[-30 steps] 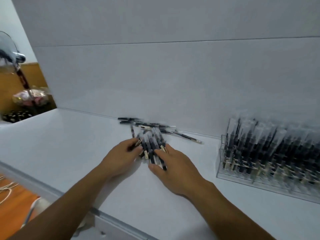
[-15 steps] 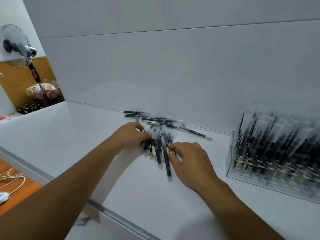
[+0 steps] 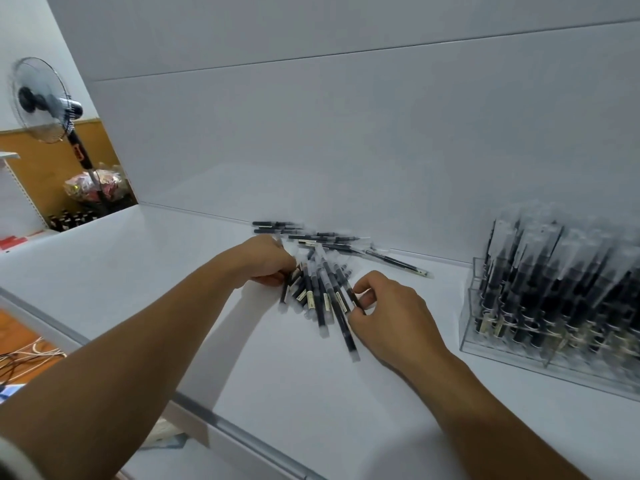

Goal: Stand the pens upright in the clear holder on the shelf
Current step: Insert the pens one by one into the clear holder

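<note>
On the white shelf (image 3: pixel 294 393), the right hand (image 3: pixel 388 313) curls its fingers and pinches one black pen at the right edge of a fanned bundle of pens (image 3: pixel 318 296). Just beyond, the left hand (image 3: pixel 266 261) grips the bundle's far ends. More loose pens (image 3: pixel 332 239) lie flat along the back wall. To the right, well apart from the bundle, the clear holder (image 3: pixel 465 317) has many pens standing upright in it. A standing fan (image 3: pixel 41 102) is far off to the left.
</note>
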Motion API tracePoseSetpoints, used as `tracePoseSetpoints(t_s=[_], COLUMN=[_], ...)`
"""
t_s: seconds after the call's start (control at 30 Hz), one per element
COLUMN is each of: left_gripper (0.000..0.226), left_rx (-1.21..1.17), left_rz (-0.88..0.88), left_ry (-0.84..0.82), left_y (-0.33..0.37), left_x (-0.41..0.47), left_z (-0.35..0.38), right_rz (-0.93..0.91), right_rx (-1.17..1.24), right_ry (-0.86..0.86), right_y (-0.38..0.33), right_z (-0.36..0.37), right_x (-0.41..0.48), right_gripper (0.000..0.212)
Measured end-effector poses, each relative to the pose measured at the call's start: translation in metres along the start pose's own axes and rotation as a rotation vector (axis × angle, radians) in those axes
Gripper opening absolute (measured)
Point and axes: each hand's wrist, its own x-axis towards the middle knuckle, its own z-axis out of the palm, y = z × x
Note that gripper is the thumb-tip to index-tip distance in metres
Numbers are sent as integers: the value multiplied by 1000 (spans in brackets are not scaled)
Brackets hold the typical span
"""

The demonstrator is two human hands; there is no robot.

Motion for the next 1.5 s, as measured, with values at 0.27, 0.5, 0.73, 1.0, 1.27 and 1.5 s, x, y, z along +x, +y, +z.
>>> tracePoseSetpoints(t_s=[0.27,0.5,0.73,1.0,1.27,1.5], left_gripper=[4,27,20,12,8,13], left_rx=[-318,197,400,-105,-480,-762], left_rz=[-43,92,17,-26,216,454], left_ry=[141,250,174,87,153,-33], left_y=[-13,-13,5,-8,-6,33], left_x=[12,43,51,34,-26,-90], left_z=[-11,-2,1,-14,-18,41], right_rz=[75,85,72,103,80,-25], right_rx=[224,235,244,317,472,494], right_ry=[4,7,1,27,109,216], right_y=[6,8,11,9,-12,-16], right_z=[-2,1,5,2,-10,-58], right_x=[0,2,5,4,-10,-35], right_gripper=[21,18,16,7,6,11])
